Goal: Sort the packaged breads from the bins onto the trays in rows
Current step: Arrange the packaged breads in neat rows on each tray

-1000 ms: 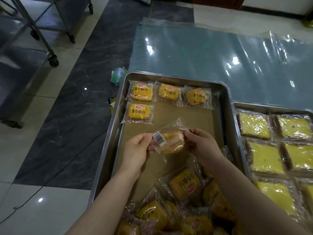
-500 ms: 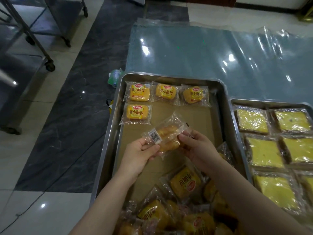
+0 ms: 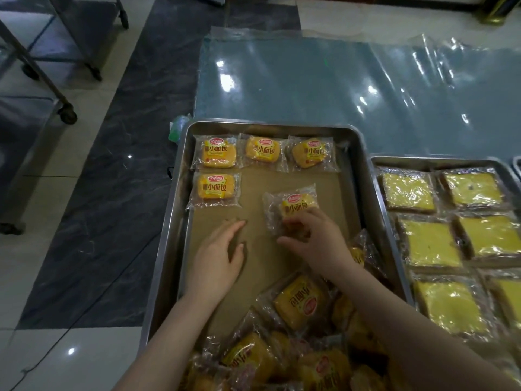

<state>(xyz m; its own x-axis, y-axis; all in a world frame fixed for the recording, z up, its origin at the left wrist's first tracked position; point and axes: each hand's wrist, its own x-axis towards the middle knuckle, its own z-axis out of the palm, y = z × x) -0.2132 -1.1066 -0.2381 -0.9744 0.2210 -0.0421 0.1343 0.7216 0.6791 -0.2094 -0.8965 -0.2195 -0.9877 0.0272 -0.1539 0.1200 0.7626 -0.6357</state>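
My right grip (image 3: 315,241) pinches the clear-wrapped yellow bread bun (image 3: 296,206) at its near edge: light, squashy, slippery film. My left grip (image 3: 217,258) lies spread flat, holding nothing.

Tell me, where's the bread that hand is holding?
Head view: the held bread lies in the tray, second row, right of another packet, under the right hand.

Bare left hand (image 3: 218,258), bare right hand (image 3: 315,244); forearms (image 3: 174,334) bare, uncovered to frame edge.

Yellow wrapped bread (image 3: 293,208) label-up on papered tray (image 3: 363,176); four rowed (image 3: 215,153)
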